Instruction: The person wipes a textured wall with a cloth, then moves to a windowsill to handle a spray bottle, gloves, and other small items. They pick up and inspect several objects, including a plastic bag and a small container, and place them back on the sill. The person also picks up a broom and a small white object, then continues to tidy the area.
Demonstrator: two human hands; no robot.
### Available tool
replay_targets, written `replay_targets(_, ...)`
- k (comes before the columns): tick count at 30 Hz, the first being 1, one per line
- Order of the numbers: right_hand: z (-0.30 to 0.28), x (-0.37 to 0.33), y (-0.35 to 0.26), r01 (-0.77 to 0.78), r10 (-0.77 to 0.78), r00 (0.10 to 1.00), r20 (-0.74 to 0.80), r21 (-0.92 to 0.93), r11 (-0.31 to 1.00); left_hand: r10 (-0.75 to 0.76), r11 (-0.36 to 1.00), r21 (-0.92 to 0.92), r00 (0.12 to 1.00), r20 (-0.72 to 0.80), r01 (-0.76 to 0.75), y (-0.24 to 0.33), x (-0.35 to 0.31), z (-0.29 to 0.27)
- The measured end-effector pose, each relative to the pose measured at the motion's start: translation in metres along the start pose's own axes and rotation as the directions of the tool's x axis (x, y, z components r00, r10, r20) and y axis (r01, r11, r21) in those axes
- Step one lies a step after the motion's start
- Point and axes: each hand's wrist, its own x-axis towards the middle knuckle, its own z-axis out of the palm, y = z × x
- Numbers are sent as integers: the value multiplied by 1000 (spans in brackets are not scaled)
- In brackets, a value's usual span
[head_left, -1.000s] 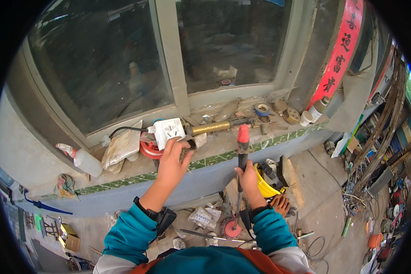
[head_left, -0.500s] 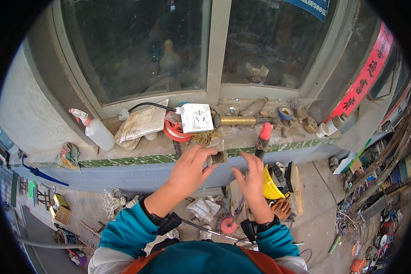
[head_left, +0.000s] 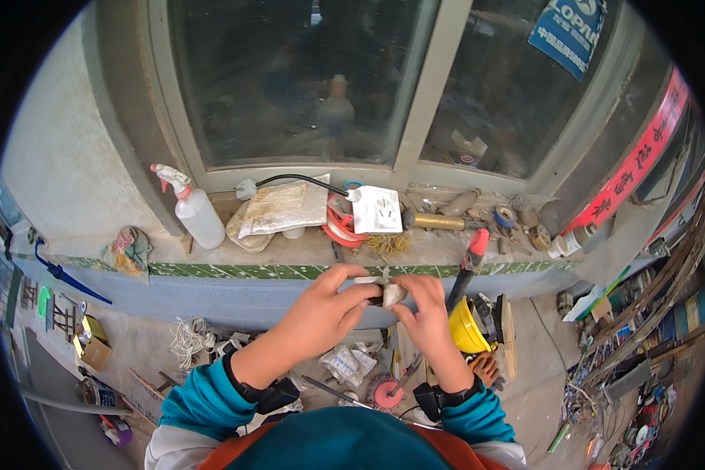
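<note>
Between my hands, just in front of the sill edge, is a small grey-beige hollow piece (head_left: 393, 294), round like a short tube or roll. Its exact kind is not clear. My left hand (head_left: 317, 313) pinches its left side between thumb and fingers. From the other side my right hand (head_left: 427, 309) closes on it, thumb below and fingers above. My fingers partly hide the piece. Just beyond lies a tuft of yellowish fibres (head_left: 388, 244) on the sill (head_left: 290, 254).
Along the sill stand a spray bottle (head_left: 200, 219), a white socket box (head_left: 377, 210), a red reel (head_left: 341, 227) and a brass-coloured tube (head_left: 439, 222). A red-tipped black handle (head_left: 470, 262) leans by the edge. Below are a yellow helmet-like shell (head_left: 466, 329) and gloves (head_left: 484, 366).
My right hand has moved left and closed on the small hollow piece, which only my left hand held before. The view has shifted, so the sill things appear farther right.
</note>
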Motion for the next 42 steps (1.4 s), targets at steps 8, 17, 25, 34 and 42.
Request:
replay_targets(8,12,13,-27,86,-89,996,-15,-119,989,154,921,364,988,-3,-142,-10,-12,-28)
replay_targets(17,9,16,-31,134,-130,991,37,-177,975,174,938,291,982,69,-187,-26,-10,-31)
replay_targets(25,12,14,-25,48,-38,996,75,-134,990,145,978,160,988,-57,-135,-28,-5,-25)
replay_targets(34,9,14,-21,-48,19,981,192,149,988,-118,980,-154,990,81,129,-34,1,-34)
replay_targets(42,7,12,-13,-111,35,964,264,279,954,-208,942,-233,964,167,243,-18,4,-41)
